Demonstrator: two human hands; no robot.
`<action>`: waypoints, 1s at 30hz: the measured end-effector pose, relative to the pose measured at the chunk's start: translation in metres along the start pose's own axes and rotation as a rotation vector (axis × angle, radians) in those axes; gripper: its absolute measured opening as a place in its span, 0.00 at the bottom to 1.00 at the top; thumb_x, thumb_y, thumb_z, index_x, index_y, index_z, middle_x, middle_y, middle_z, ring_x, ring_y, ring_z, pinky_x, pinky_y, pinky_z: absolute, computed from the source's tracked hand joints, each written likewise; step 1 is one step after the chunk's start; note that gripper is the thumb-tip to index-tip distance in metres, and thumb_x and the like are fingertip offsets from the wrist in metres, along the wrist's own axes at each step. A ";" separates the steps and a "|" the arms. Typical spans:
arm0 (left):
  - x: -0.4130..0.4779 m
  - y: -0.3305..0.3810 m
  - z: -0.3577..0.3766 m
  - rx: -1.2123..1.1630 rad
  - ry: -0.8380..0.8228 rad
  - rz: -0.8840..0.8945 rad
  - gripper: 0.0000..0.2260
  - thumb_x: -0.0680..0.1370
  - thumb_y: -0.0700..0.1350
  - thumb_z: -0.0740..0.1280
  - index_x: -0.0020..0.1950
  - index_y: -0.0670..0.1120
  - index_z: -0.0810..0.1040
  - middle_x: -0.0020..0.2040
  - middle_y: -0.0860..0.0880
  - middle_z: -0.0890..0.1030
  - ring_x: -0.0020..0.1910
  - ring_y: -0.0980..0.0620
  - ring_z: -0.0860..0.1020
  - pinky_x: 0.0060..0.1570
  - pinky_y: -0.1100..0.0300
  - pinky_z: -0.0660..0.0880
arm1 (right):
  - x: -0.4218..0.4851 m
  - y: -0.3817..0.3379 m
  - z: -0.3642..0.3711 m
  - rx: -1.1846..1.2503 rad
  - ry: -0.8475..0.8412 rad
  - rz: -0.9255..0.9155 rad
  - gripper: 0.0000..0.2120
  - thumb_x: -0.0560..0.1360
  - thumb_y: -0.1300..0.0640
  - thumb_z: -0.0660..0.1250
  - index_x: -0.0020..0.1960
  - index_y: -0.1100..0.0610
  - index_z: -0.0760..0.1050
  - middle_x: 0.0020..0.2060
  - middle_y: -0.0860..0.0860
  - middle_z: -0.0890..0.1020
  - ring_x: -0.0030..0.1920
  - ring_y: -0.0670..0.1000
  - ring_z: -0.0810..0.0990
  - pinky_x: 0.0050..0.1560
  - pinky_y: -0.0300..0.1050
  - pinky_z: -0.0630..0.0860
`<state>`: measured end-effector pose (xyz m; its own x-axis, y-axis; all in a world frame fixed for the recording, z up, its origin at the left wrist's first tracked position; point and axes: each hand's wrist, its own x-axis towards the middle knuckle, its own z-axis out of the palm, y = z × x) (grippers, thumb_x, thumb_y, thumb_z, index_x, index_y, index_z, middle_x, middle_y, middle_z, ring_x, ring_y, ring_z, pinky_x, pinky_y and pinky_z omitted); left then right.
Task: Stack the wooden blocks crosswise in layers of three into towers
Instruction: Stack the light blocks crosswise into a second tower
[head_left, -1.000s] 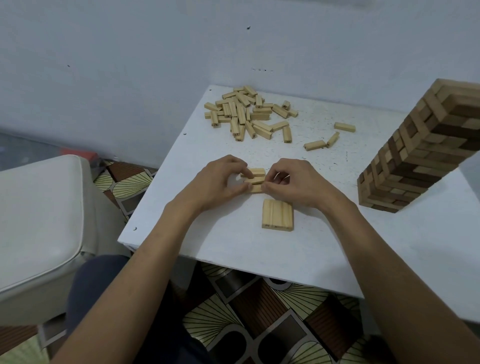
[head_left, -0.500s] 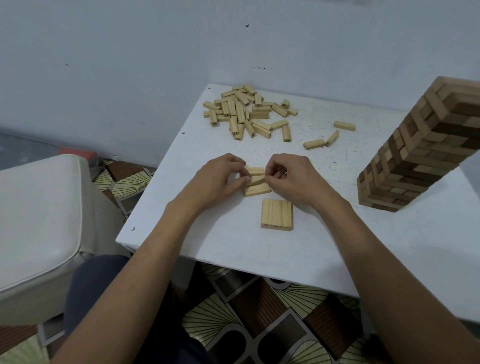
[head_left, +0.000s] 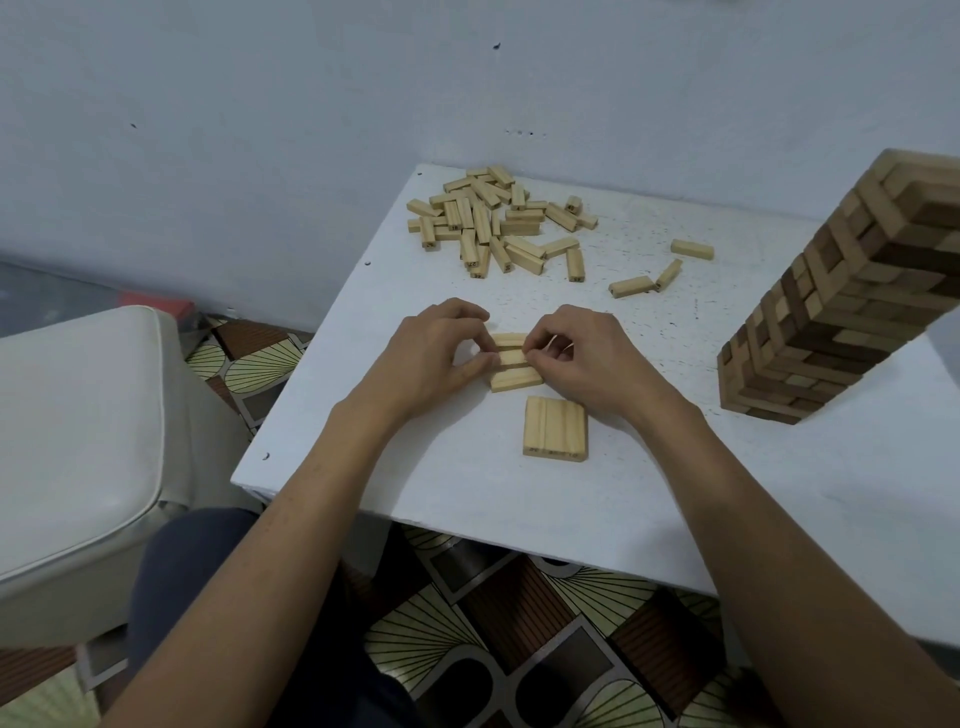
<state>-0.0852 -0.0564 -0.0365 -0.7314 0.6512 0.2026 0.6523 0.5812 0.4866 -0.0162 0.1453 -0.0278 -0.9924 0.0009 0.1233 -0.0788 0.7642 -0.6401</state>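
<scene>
On the white worktop (head_left: 467, 493), both hands are closed on a small group of three pale blocks (head_left: 511, 361) lying side by side with their long sides running left to right. The left hand (head_left: 431, 353) pinches their left ends between curled fingers and thumb, and the right hand (head_left: 587, 358) pinches their right ends the same way; the nearest block of the group sits slightly askew. Just in front of this group, nearer the person, lies a flat layer of three blocks (head_left: 555, 427), touching one another, long sides running front to back. A loose pile of blocks (head_left: 493, 223) lies at the far side near the wall, with three stray blocks (head_left: 631, 286) to its right. A tall finished tower (head_left: 841, 312) of light and dark wood stands on the right. A white cushioned seat (head_left: 67, 431) stands left of the worktop, over a patterned tile floor (head_left: 519, 649).
</scene>
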 end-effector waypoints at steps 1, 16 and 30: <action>-0.001 0.000 -0.001 -0.009 -0.011 0.004 0.10 0.78 0.57 0.69 0.49 0.52 0.83 0.65 0.51 0.77 0.63 0.53 0.75 0.60 0.54 0.71 | 0.000 0.002 0.000 -0.011 0.004 -0.013 0.04 0.75 0.58 0.68 0.45 0.51 0.81 0.43 0.46 0.79 0.42 0.43 0.78 0.43 0.39 0.75; -0.002 0.006 -0.001 -0.023 -0.079 -0.052 0.21 0.74 0.54 0.75 0.64 0.51 0.76 0.61 0.53 0.79 0.59 0.49 0.74 0.59 0.51 0.70 | -0.002 0.013 -0.002 -0.041 -0.079 -0.015 0.12 0.72 0.48 0.73 0.54 0.46 0.78 0.55 0.45 0.80 0.58 0.49 0.71 0.50 0.44 0.69; -0.022 0.011 0.013 0.345 -0.124 -0.133 0.30 0.82 0.62 0.52 0.76 0.42 0.65 0.81 0.45 0.56 0.80 0.45 0.53 0.76 0.47 0.47 | -0.012 0.022 -0.002 -0.200 0.019 -0.038 0.11 0.76 0.50 0.71 0.57 0.52 0.81 0.62 0.48 0.78 0.63 0.52 0.70 0.58 0.42 0.65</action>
<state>-0.0596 -0.0579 -0.0470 -0.7980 0.6012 0.0424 0.5978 0.7804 0.1832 -0.0055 0.1631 -0.0417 -0.9870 -0.0197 0.1598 -0.0938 0.8770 -0.4712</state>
